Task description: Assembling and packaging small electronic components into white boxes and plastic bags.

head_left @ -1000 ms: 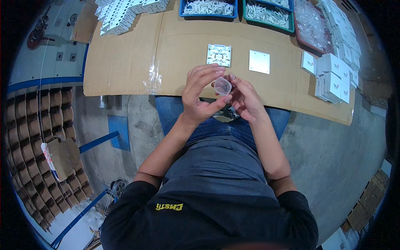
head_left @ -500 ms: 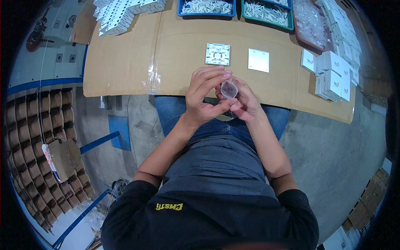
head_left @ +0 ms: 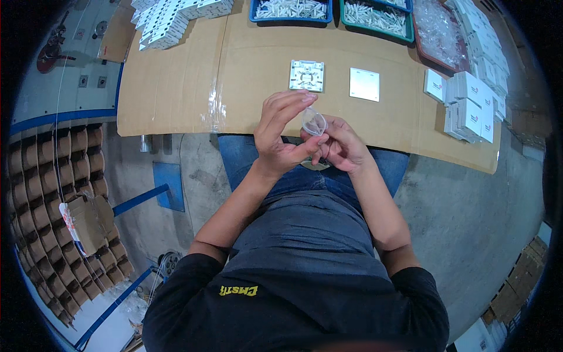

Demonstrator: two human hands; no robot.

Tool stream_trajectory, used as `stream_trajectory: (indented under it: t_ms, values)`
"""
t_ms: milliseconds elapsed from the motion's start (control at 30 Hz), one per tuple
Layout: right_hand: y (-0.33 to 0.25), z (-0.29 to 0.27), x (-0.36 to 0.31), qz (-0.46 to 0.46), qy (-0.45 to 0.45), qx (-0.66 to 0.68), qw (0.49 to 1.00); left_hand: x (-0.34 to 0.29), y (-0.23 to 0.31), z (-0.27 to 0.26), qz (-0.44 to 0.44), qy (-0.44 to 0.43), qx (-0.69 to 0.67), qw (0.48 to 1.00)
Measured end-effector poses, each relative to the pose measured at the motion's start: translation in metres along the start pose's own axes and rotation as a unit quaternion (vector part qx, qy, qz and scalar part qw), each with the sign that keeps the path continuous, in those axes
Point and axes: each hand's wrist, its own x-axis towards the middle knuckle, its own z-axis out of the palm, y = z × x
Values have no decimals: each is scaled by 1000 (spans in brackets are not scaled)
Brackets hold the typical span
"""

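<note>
Clear pc: thin, clear plastic pc w/ round open mouth (head_left: 315, 122); bag or cup, can't tell; betw. the hands, seen against near edge of tan cardboard sheet (head_left: 258, 64).
R grip: right hand (head_left: 347, 144) looks pinched on rim at 3 o'clock.
L grip: left hand (head_left: 275, 132) spread, fingers & thumb apart; thumb tip nr 6 o'clock rim, contact can't tell.
Handling: prob. light pinch best, thin wall may buckle; keep L fingers clear of mouth.
Squares (from clear pc): 12 o'clock, white square moulded pc w/ ridged, recessed face (head_left: 307, 76); 2 o'clock, smooth, flat white square plate (head_left: 365, 85).
Trays: 12, blue plastic tray (head_left: 291, 24); 1, green plastic tray (head_left: 375, 34); both w/ slim white pcs.
Crinkly: 2, glossy clear plastic heap (head_left: 437, 32).
Boxes: 3, stacked white boxes (head_left: 471, 120).
</note>
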Motion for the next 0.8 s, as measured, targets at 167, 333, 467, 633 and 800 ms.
stream_trajectory:
  t_ms: [167, 333, 467, 633, 800]
  values:
    - [0, 10, 1, -4, -15, -1, 1000, 1, -1, -2, 34, -16, 22, 999]
    - [1, 7, 0, 10, -44, -3, 999, 2, 1, -1, 24, -8, 18, 1000]
    - [-4, 17, -4, 17, -36, 76, 996, 6, 6, 0, -1, 14, 8, 1000]
    - [-5, 18, -2, -3, -40, 21, 999, 4, 3, 2, -2, 22, 0, 1000]
    - [0, -1, 3, -5, -49, -61, 997, 4, 4, 2, -3, 18, 4, 1000]
